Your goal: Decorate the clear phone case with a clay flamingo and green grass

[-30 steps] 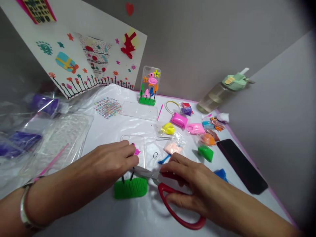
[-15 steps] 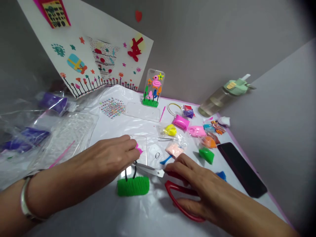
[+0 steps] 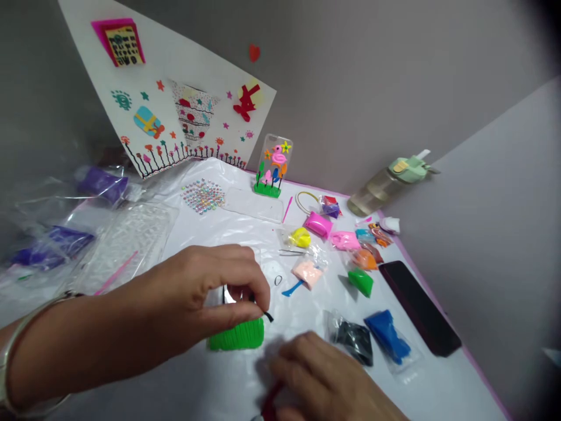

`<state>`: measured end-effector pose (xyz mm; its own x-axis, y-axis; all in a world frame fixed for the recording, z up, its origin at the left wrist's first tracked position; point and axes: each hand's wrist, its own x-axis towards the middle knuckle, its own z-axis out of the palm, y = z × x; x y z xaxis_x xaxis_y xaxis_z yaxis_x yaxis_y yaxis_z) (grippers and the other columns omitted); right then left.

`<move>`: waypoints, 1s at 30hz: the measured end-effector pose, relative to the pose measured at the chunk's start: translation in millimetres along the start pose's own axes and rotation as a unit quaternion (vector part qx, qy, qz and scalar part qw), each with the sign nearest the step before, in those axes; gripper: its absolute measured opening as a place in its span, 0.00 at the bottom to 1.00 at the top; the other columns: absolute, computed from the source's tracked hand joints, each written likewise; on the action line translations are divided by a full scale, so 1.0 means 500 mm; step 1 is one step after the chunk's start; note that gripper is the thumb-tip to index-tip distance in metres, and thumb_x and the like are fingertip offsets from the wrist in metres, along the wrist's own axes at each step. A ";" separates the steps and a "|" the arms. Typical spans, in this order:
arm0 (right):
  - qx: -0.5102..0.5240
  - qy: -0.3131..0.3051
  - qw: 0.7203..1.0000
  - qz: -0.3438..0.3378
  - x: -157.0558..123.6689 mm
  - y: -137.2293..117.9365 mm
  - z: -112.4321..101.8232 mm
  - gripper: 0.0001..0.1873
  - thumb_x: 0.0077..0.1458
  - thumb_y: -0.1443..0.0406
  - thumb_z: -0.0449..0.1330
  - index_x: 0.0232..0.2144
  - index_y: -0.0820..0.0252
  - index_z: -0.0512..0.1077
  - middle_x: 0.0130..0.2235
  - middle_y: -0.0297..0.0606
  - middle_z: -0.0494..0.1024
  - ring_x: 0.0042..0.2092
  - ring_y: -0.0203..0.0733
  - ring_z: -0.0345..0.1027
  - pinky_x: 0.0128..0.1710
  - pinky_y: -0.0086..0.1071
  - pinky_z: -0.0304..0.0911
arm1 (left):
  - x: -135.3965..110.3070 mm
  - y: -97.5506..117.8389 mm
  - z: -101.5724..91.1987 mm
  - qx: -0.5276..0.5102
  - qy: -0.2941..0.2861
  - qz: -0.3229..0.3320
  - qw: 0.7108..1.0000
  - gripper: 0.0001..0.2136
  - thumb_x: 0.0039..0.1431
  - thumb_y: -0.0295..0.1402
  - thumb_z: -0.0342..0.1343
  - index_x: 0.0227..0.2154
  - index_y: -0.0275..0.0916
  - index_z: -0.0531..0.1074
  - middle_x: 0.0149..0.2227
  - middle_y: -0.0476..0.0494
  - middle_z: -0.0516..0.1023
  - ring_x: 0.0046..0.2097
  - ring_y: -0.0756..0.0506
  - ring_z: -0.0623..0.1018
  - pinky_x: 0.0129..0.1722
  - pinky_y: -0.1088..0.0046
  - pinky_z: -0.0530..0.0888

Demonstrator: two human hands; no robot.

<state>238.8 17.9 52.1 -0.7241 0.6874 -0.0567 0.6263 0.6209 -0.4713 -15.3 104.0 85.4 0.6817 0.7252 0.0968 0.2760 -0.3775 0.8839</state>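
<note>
Green clay block [image 3: 235, 335] just below the left hand [image 3: 205, 295], its fingers [image 3: 248, 310] pinching a thin black stem [image 3: 268, 316]; squeezing hard could kink it; I cannot tell whether the right hand [image 3: 315, 377] grips the red scissors [image 3: 268, 400].

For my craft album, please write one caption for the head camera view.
Left hand pinches black strand above green clay block.

a thin bangle [image 3: 17, 320], silvery as far as the blurred edge of view shows, circles the left wrist [image 3: 65, 345].
</note>
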 end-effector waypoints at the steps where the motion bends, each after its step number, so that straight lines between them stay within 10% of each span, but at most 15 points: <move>1: -0.017 0.034 0.999 -0.008 0.015 0.001 0.000 0.11 0.69 0.63 0.57 0.50 0.59 0.73 0.43 0.43 0.80 0.43 0.43 0.75 0.43 0.33 0.76 | 0.000 0.002 -0.004 -0.011 0.016 -0.007 1.000 0.08 0.61 0.25 0.59 0.31 0.46 0.76 0.33 0.59 0.78 0.35 0.54 0.76 0.37 0.84 0.69; 8: -0.158 0.101 0.980 -0.060 0.096 0.023 0.036 0.21 0.69 0.61 0.57 0.57 0.71 0.69 0.58 0.53 0.75 0.63 0.55 0.65 0.60 0.50 0.69 | -0.001 -0.005 -0.025 -0.020 0.068 -0.036 0.997 0.07 0.61 0.27 0.57 0.32 0.47 0.77 0.32 0.59 0.79 0.35 0.54 0.77 0.37 0.83 0.71; 30: -0.125 0.097 0.986 -0.050 0.116 0.031 0.064 0.26 0.68 0.56 0.57 0.60 0.69 0.66 0.60 0.53 0.73 0.64 0.57 0.63 0.61 0.52 0.67 | 0.003 -0.014 -0.020 -0.011 0.083 -0.040 0.996 0.08 0.59 0.26 0.57 0.31 0.47 0.77 0.32 0.60 0.80 0.35 0.54 0.78 0.36 0.84 0.71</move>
<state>197.4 55.4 13.4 -0.7320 0.6622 0.1599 0.6241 0.7460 -0.2324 -23.2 113.6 84.0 0.5365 0.8382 0.0981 0.3085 -0.3030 0.9017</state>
